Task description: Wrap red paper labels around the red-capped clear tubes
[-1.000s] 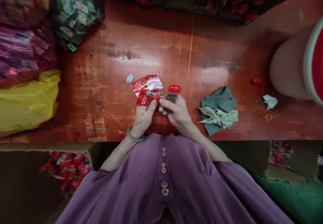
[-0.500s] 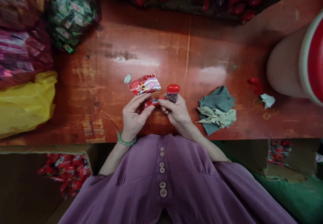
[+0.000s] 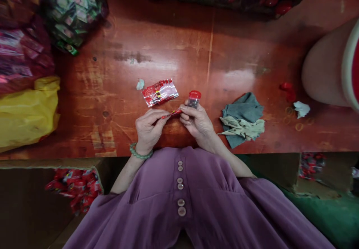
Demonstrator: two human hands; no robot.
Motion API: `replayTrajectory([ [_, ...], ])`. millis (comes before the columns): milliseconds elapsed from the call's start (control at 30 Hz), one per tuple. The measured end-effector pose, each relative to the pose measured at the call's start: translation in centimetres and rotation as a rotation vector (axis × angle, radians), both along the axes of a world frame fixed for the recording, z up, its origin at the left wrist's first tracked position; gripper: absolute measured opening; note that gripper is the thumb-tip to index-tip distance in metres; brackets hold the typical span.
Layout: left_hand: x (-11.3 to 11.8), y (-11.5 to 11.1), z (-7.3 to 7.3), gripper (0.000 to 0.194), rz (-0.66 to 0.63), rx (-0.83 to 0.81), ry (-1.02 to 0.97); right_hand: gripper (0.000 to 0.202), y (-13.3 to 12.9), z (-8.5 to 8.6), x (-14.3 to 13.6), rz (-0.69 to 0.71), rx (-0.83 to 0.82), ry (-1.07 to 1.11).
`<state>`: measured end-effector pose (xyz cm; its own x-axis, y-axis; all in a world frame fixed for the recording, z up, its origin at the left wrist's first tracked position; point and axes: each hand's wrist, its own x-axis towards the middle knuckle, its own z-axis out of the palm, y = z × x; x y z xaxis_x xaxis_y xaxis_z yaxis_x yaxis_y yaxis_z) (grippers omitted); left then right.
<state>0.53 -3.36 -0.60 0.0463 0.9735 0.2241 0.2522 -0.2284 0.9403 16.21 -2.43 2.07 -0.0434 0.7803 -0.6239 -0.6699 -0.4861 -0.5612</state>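
Between my hands, a small red wrapper (image 3: 172, 114) is stretched nearly edge-on to me. My left hand (image 3: 150, 125), with a green bead bracelet at the wrist, pinches its left end. My right hand (image 3: 198, 121) grips its other end between thumb and finger. That same hand also holds a small clear bottle with a red cap (image 3: 194, 98), upright against the fingers; dark contents show through its side, though the lower part is hidden. Just beyond my hands, a fanned stack of flat red printed wrappers (image 3: 159, 93) lies on the table.
Grey-green cloths (image 3: 242, 118) lie to the right, near rubber bands (image 3: 298, 127), a red cap (image 3: 287, 90) and a large white bucket (image 3: 322, 69). Filled bags, including a yellow bag (image 3: 28, 112), line the left. Red packets (image 3: 78, 187) fill a box below the table edge.
The red wrapper has turned from showing its face to nearly edge-on. The bottle has tilted and shifted slightly within my right hand. My left fingers have closed to a tighter pinch.
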Motion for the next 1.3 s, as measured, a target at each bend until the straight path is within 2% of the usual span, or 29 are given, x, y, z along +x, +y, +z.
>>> replayTrajectory([
  [67, 0.0, 0.0, 0.0, 0.01, -0.003, -0.002, -0.005, 0.029, -0.2, -0.2, 0.0, 0.005, 0.048, -0.108],
  [233, -0.2, -0.2, 0.5, 0.004, -0.061, -0.008, 0.032, 0.022, -0.9, -0.3, 0.3, 0.031, 0.27, -0.547],
  [267, -0.3, -0.3, 0.8, 0.013, -0.069, -0.007, 0.072, 0.022, -1.0, -0.1, 0.4, 0.049, 0.305, -0.587],
  [367, -0.3, -0.5, 1.4, 0.041, -0.062, 0.083, 0.254, 0.024, -1.4, 0.6, 0.4, 0.061, 0.369, -0.636],
  [467, 0.0, -0.4, 1.5, 0.029, -0.039, 0.227, 0.41, 0.023, -1.7, 0.9, 0.2, 0.086, 0.376, -0.669],
  [600, 0.5, 0.0, 1.1, 0.018, -0.082, 0.322, 0.455, 0.023, -1.9, 1.0, 0.0, 0.134, 0.369, -0.712],
  [833, 0.7, -0.3, 0.7, 0.01, -0.071, 0.232, 0.304, 0.022, -2.4, 0.8, 0.4, 0.192, 0.386, -0.739],
  [967, 0.6, -0.3, 0.8, 0.01, -0.052, 0.212, 0.222, 0.02, -2.9, 0.7, 0.8, 0.243, 0.543, -0.772],
  [1067, 0.5, -0.3, 0.9, 0.01, -0.058, 0.222, 0.173, 0.017, -2.8, 1.0, 1.1, 0.277, 0.597, -0.845],
  [1300, 0.4, -0.6, 1.3, 0.015, -0.16, 0.12, 0.236, 0.013, -2.1, 2.0, 1.6, 0.372, 0.67, -0.977],
])
